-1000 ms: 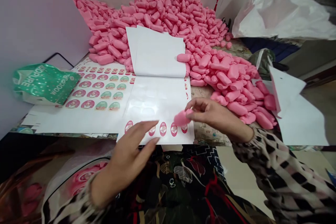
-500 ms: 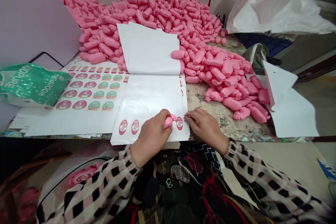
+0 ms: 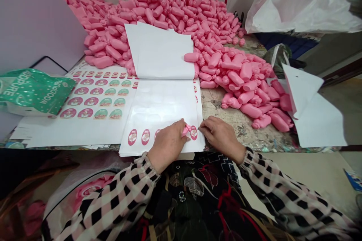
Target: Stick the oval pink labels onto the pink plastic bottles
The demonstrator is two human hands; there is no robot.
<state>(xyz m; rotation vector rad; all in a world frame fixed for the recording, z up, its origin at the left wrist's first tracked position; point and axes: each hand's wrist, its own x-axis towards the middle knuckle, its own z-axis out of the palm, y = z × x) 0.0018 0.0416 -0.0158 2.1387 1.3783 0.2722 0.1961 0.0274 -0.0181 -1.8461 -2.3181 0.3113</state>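
Observation:
My left hand (image 3: 169,141) is closed around a small pink plastic bottle (image 3: 186,130), most of which its fingers cover. The bottle's narrow end points toward a pink oval sticker (image 3: 194,133) near the right edge of a white sticker sheet (image 3: 165,107). Along the sheet's lower part are more oval stickers (image 3: 132,137), one partly behind my left hand. Just right of the lone sticker, my right hand (image 3: 222,135) is pinched at the sheet's edge. Whatever its fingertips grip is too small to make out.
A large heap of pink bottles (image 3: 175,7) fills the back, spilling right (image 3: 246,83). Folded-back paper (image 3: 164,52) leans against it. Left lie sheets of round-topped stickers (image 3: 96,128) and a green bag (image 3: 36,92). White paper (image 3: 316,120) hangs over the right edge.
My left hand has shifted slightly right with the bottle, bringing it closer to the oval sticker and uncovering part of another one at left. My right hand has barely moved.

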